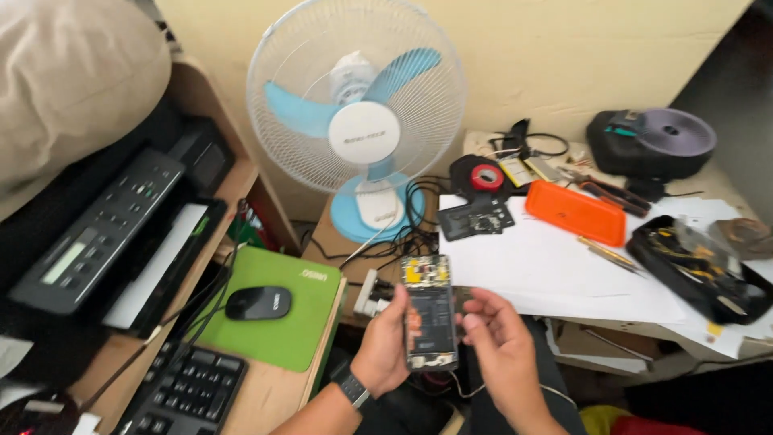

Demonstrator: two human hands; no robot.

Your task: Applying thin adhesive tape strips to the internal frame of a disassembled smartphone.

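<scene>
Taking the white table fan [357, 121] as the marker, everything else sits around it. Far to its left a dark printer [105, 225] rests on a wooden shelf, and below that a keyboard [189, 395]. Nearer the fan's base, still to the left, a black mouse [258, 303] lies on a green mouse pad [282, 322].

Directly below the fan's base, the opened phone [429, 314] is held up with its back cover off and its inner parts showing. Its long axis runs roughly upright in the view, the camera end pointing toward the fan. The left hand [385, 348], a watch at the wrist, wraps the phone's left edge and lower half, fingers curled around it. The right hand [493, 334] comes in from the other side, fingertips closed on the right edge near the middle; both hands touch it, neither nearer than the other.

Right of the fan, an orange tray [575, 213] lies on white paper [555, 266], with a black tool tray [699, 270] beyond.
</scene>
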